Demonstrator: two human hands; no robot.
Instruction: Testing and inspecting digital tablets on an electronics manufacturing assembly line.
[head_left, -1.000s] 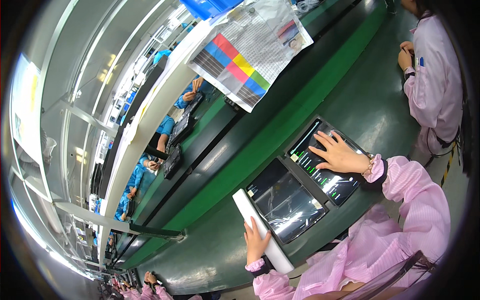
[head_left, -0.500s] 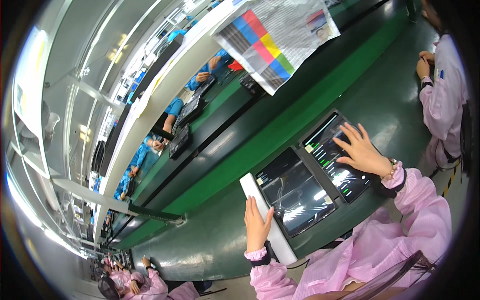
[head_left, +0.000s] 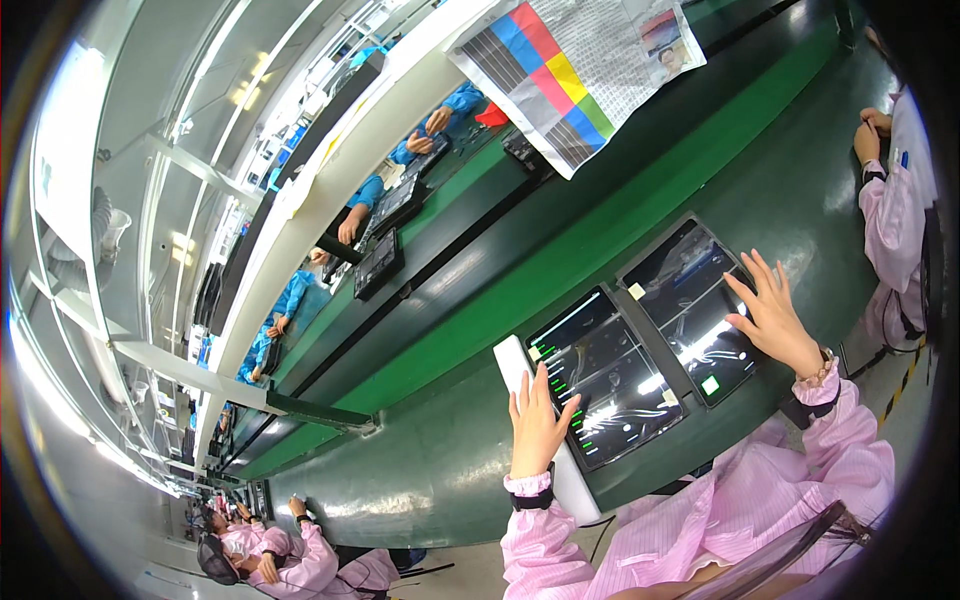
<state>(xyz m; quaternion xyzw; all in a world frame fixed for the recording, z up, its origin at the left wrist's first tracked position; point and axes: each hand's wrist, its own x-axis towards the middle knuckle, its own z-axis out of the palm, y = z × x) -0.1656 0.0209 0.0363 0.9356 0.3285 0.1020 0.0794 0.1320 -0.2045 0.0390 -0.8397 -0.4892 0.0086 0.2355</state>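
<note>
Two dark-screened tablets (head_left: 690, 305) lie side by side on the green workbench. The left tablet (head_left: 618, 385) shows rows of text with green marks along its left side. On the right tablet's mostly dark screen, a green square glows near the lower edge. My left hand (head_left: 540, 428) is spread over a long white bar (head_left: 574, 492), its fingers reaching the left tablet's edge; I cannot tell whether they touch the glass. Above the right tablet's right edge, my right hand (head_left: 778, 318) has its fingers stretched apart. Neither hand holds anything.
Beyond the green bench (head_left: 420, 470) runs a dark conveyor belt (head_left: 440, 255). A printed sheet with colour blocks (head_left: 590, 75) hangs over it. Across the line, workers in blue handle dark devices (head_left: 378, 265). People in pink sit at the right (head_left: 890, 220) and lower left (head_left: 285, 550).
My left hand has shifted onto the left tablet's edge, where a green-marked list now shows. My right hand has drawn rightward; the right tablet's list has given way to a dark screen.
</note>
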